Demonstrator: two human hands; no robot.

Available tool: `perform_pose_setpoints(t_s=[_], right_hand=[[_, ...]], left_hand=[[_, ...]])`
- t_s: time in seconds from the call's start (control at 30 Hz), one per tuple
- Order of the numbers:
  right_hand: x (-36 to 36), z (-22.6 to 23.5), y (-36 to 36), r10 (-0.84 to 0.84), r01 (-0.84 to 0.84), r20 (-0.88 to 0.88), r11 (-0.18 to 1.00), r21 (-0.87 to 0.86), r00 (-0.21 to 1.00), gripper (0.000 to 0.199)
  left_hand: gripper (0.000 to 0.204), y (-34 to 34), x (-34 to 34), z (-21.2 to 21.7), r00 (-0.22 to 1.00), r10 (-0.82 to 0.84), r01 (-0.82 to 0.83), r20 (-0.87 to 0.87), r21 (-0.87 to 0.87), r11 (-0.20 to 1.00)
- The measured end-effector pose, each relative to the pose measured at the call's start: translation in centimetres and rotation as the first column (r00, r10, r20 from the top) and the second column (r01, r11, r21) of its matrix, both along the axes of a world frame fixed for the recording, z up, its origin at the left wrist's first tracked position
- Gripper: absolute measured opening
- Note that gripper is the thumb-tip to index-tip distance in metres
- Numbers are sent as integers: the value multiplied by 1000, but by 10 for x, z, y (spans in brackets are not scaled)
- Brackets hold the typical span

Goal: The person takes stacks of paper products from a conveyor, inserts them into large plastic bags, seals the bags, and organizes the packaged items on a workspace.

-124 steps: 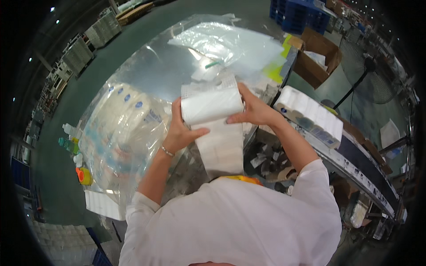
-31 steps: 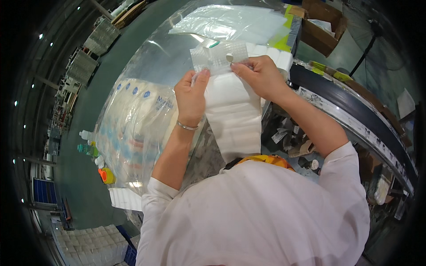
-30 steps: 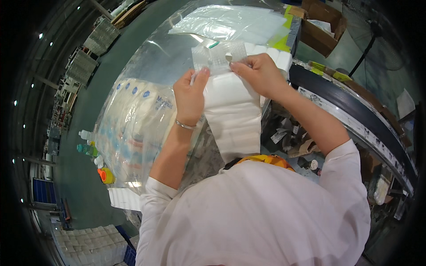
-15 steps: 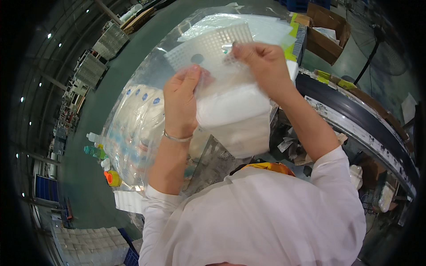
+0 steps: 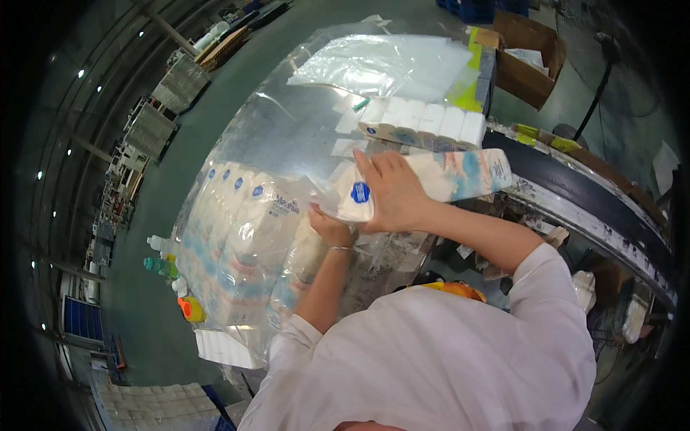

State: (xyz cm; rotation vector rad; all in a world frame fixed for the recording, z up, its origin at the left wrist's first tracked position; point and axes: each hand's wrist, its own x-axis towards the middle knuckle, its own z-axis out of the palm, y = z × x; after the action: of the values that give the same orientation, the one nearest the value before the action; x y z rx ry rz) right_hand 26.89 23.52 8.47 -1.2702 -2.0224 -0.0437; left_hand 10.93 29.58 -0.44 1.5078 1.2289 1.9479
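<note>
My right hand (image 5: 395, 192) is clamped, fingers splayed, over the left end of the tissue pack (image 5: 463, 174); my left hand (image 5: 332, 228) seems to pinch its film flap (image 5: 322, 192) there. I judge it light, soft and slick, best held round the body. It points toward the conveyor belt (image 5: 564, 183) by the right edge of the worktable (image 5: 262, 133).

Two hands (image 5: 332, 228) (image 5: 394, 190); one held pack (image 5: 467, 174); one bracelet (image 5: 340, 248).
</note>
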Motion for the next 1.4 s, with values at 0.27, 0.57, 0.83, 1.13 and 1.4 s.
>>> perform_pose_setpoints(t_s=[0.27, 0.57, 0.83, 1.13, 1.4], right_hand=[[-24, -99, 27, 157, -140, 42, 953, -270, 987, 87], [-27, -115, 37, 243, -177, 222, 944, -280, 944, 78], [18, -102, 33, 206, -37, 287, 865, -501, 935, 82], [76, -91, 19, 207, 35, 435, 873, -486, 877, 88], [125, -11, -3, 128, -159, -101, 891, -425, 987, 83]], left_hand=[[29, -6, -62, -182, 793, 1, 315, 609, -412, 855], [28, -37, -56, -142, 984, -130, 7, -119, -710, 704], [34, -31, -50, -162, 913, 208, 96, 350, -682, 725], [35, -59, -55, -130, 900, -118, -137, -419, -531, 836], [36, -33, -20, 70, 988, 80, -87, -133, -46, 995]])
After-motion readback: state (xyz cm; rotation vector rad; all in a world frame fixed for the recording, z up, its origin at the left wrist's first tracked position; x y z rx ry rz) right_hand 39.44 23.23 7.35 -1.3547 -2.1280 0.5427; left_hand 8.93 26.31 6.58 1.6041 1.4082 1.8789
